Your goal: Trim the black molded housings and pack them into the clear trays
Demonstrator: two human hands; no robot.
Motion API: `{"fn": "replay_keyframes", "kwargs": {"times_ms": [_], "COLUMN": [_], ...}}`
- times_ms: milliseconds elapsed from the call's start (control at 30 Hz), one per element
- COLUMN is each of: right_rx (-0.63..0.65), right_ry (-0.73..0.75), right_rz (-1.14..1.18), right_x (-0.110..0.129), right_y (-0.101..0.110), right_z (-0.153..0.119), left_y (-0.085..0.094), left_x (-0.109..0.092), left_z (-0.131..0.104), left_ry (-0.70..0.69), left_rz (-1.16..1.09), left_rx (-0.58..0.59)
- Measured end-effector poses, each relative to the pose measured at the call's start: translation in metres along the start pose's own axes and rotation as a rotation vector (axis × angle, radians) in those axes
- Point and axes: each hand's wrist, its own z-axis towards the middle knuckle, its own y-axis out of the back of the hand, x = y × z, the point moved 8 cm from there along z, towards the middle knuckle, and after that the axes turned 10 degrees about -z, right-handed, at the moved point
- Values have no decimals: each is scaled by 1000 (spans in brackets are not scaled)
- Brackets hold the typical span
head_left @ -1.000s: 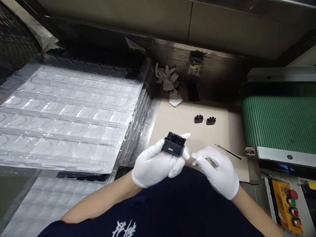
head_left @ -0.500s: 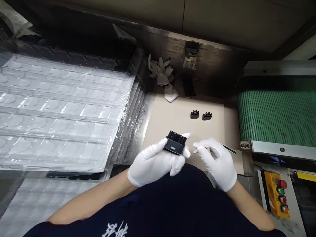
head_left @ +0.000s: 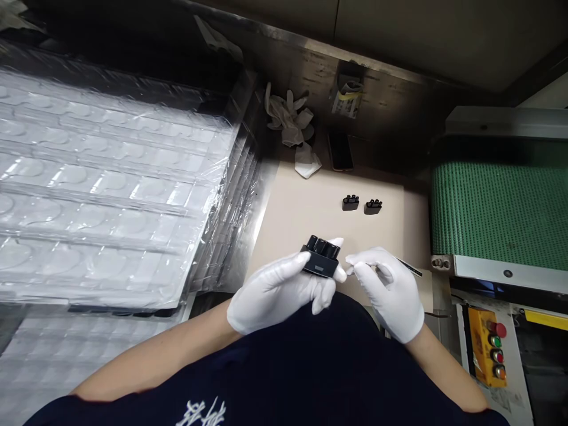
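Observation:
My left hand (head_left: 279, 290), in a white glove, grips a black plastic connector (head_left: 320, 264) between thumb and fingers. Several round tubes stick up from the connector's top, and a small grey rectangle marks its front face. Just to the right, my gloved right hand (head_left: 388, 290) is closed in a pinch around a thin dark pen-like tool (head_left: 410, 268). The tool's rear end sticks out behind the knuckles; the glove hides most of the rest. Two similar black connectors, a left one (head_left: 350, 203) and a right one (head_left: 373, 206), stand upright on the beige board (head_left: 302, 207) beyond my hands.
Clear plastic trays (head_left: 110, 183) are stacked at the left. A green conveyor belt (head_left: 497, 207) runs at the right, above a yellow button box (head_left: 487, 349). Crumpled white gloves (head_left: 290, 121) and a phone (head_left: 340, 151) lie at the back.
My left hand has shifted slightly right with the connector and turned it a little, bringing it nearer my right hand. My right hand has hardly moved. The whole view has tilted slightly.

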Motion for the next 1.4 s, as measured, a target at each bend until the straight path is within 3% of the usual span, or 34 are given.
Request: {"fn": "replay_keyframes", "kwargs": {"times_ms": [600, 767, 800, 900, 967, 1100, 1200, 1400], "right_rx": [58, -1, 38, 351, 476, 396, 342, 171], "right_ry": [-41, -134, -152, -127, -102, -125, -158, -219], "right_rz": [-7, 61, 109, 315, 437, 588, 656, 724], "right_x": [-5, -10, -10, 0, 3, -19, -39, -65], "right_y": [-8, -10, -14, -38, -44, -34, -24, 27], "right_z": [4, 1, 0, -9, -19, -39, -60, -106], "left_y": [0, 5, 8, 16, 23, 31, 13, -56], "left_x": [-7, -7, -5, 10, 22, 48, 70, 116], "left_z": [2, -1, -2, -7, -8, 6, 22, 41], "left_ry": [-52, -16, 22, 220, 317, 351, 337, 414], "left_rz": [-43, 67, 121, 307, 393, 576, 715, 735], "left_rx": [-50, -80, -107, -155, -167, -192, -164, -83]}}
